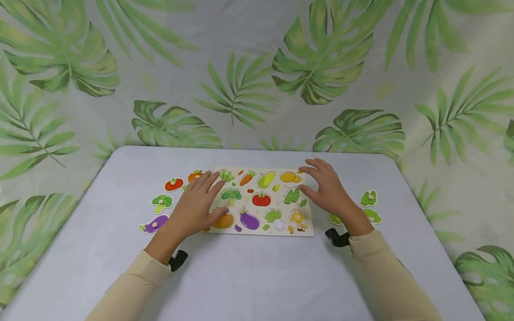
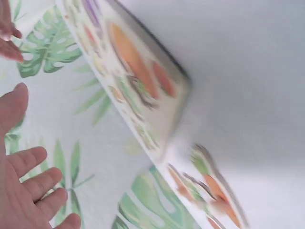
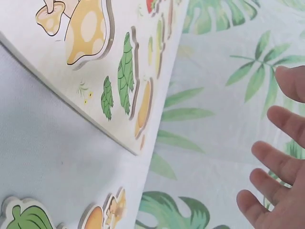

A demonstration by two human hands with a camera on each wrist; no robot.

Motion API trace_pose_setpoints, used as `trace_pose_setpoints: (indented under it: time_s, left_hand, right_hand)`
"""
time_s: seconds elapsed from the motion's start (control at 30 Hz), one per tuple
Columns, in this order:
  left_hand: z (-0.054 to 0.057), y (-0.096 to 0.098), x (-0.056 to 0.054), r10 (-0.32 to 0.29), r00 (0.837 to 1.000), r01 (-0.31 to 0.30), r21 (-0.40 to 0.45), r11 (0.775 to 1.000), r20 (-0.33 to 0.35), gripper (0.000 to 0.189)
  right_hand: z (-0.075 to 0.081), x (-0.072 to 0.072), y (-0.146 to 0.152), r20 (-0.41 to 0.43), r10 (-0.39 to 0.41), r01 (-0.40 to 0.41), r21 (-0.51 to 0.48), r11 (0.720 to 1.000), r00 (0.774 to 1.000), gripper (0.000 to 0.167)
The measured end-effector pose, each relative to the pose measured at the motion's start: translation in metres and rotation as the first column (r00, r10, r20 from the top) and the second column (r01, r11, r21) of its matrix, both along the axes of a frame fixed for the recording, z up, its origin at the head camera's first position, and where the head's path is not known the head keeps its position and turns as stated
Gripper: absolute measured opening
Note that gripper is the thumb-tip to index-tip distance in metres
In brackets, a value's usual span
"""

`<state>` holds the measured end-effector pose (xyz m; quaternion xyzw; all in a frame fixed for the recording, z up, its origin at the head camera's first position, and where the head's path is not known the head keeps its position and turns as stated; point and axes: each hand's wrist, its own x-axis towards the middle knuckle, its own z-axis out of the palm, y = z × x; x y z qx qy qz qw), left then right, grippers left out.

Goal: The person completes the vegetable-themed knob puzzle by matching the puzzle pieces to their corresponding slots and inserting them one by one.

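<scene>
Lying flat, the puzzle board (image 1: 277,201) runs left-to-right.

Pale tbl (image 1: 257,276) w/ rounded far corners, lt. backdrop (image 1: 257,71) w/ grn leaf print behind.

A soft, rather dim light is spread over the desk (image 1: 257,281) in the head view; faint, blurry-edged shadows are cast on it just inside the left sleeve (image 1: 127,285) and the right sleeve (image 1: 387,272); the leafy backdrop (image 1: 237,26) is greyed at top middle and brightened beyond the desk's far right corner; in the left wrist view, the board (image 2: 164,112) is smeared by blur along its edge and corner; the loose pieces (image 2: 218,187) are softened too; in the paler, brighter right wrist view, the board is rendered more sharply.
</scene>
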<state>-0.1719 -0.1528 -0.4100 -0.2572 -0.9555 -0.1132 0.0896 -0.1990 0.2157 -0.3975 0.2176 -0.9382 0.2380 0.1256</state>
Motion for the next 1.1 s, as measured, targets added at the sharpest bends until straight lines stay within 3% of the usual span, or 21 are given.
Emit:
trace_pose_setpoints:
  time_s: [0.3, 0.5, 0.9, 1.1]
  left_hand:
    - [-0.006, -0.028, 0.009, -0.002, 1.0, 0.003, -0.032, 0.999, 0.032, 0.074]
    - [-0.009, -0.033, 0.01, -0.024, 0.999, 0.025, -0.03, 0.999, 0.034, 0.074]
    - [-0.018, -0.036, 0.011, -0.061, 0.986, 0.066, -0.029, 0.997, 0.158, 0.075]
    - [-0.023, -0.034, 0.008, -0.115, 0.976, 0.127, -0.055, 0.99, 0.184, 0.07]
  right_hand:
    - [0.001, 0.003, 0.008, 0.049, 0.036, -0.037, 0.021, 0.999, 0.998, 0.044]
    - [0.002, 0.006, 0.02, 0.067, 0.035, -0.038, 0.05, 0.998, 0.997, 0.043]
    - [0.001, 0.013, 0.044, 0.103, 0.022, -0.032, 0.099, 0.995, 0.994, 0.043]
    - [0.004, 0.015, 0.056, 0.145, 0.02, -0.035, 0.102, 0.994, 0.989, 0.042]
